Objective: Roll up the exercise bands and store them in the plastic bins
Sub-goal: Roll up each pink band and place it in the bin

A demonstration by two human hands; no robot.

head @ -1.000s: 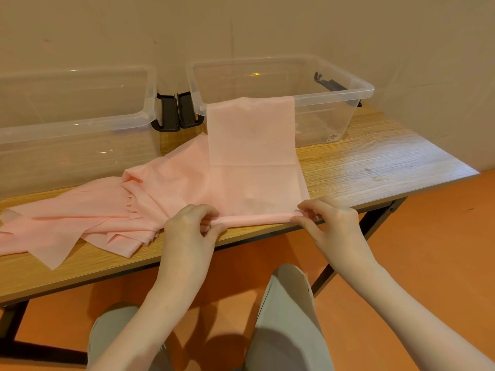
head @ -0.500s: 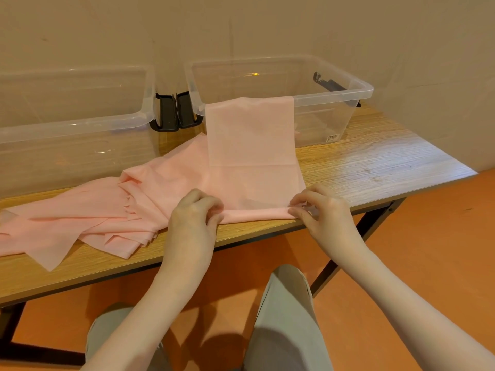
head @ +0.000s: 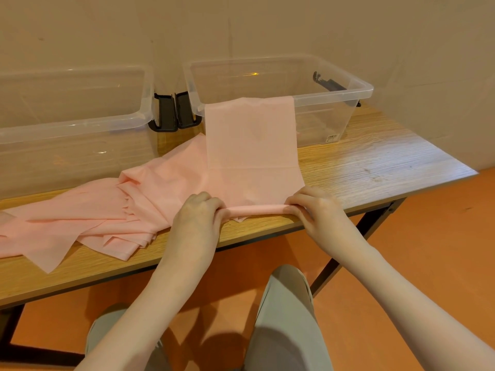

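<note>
Orange flooring is showing beneath a wooden counter [head: 375,167] with black legs, and a plain beige wall is closing off the far side. Nearest the camera, the person's knees in grey trousers [head: 284,317] are sitting just short of the counter's front edge. Both hands are working at that edge: the left hand [head: 197,218] is curling its fingers over one end of a thin rolled portion of a pink exercise band [head: 251,145], and the right hand [head: 318,210] is pinching the other end, so the roll is lying between them, parallel to the edge. From the roll, the band is stretching flat away across the counter and climbing the front wall of the right bin [head: 334,103], its far end draping over that rim. Left of the left hand, a loose pile of pink bands [head: 93,215] is spreading over the counter, one corner reaching close to the front edge. Bare wood is lying open to the right of the band, out to the counter's right corner. Farther back, the left bin [head: 75,124] is standing beside the right one, their black latches [head: 174,111] nearly meeting between them.
</note>
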